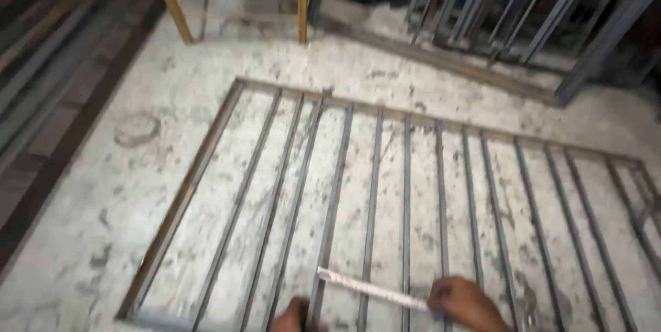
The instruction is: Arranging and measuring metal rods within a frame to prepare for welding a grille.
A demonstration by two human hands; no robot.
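Steel, dark and unpainted: one flat grille frame (406,187) of parallel bars set inside a rectangular border, lying on the stained concrete floor (124,167) and filling most of the head view. Measuring tape (375,288), pale blade, laid slantwise across the lower bars near the bottom edge of the picture, touching several of them. Right hand (468,302): closed over the tape's near end, where the case would sit, though the case itself is hidden under the fingers; its grip is narrow and holding the tape. Left hand (295,317): only partly in frame at the bottom edge, resting at or on one bar just below the free tip of the blade; whether its grip is closed on the bar or merely pressing it cannot be told. Handling, by judgement: the blade is light, thin and springy, likely to buckle or slide on smooth bar tops, so it is best held at the case and pinned at the tip; the grille looks heavy and stiff, to be lifted by its border rather than a single bar. Also present: wooden legs (172,1) of a stand at the top left, more barred frames (496,8) leaning at the top right, long metal lengths (41,63) stacked along the left.
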